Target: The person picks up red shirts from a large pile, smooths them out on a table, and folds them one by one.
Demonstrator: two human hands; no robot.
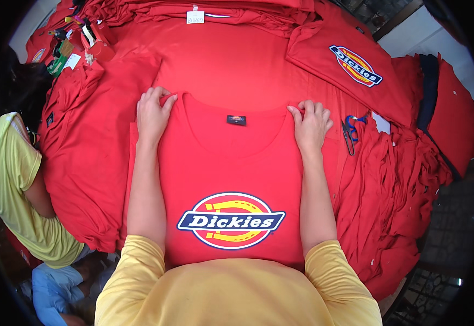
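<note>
A red T-shirt [237,168] with a wide scoop neck lies front up and spread flat before me. Its chest bears a printed oval logo in yellow, white and dark blue, and a small black neck label [236,120] shows inside the collar. My left hand [152,115] pinches the left shoulder by the neckline between thumb and curled fingers. Level with it, my right hand [310,127] grips the other shoulder the same way. Between the two hands the neckline is drawn out wide. The hem end is hidden below my body.
Red garments are heaped at the left [101,146] and right [383,201]. Blue-handled scissors [351,132] lie right of my right hand. Another printed red shirt [324,54] is at the far right. Small tools fill a red holder [101,50]. A person in yellow [17,179] is at the left.
</note>
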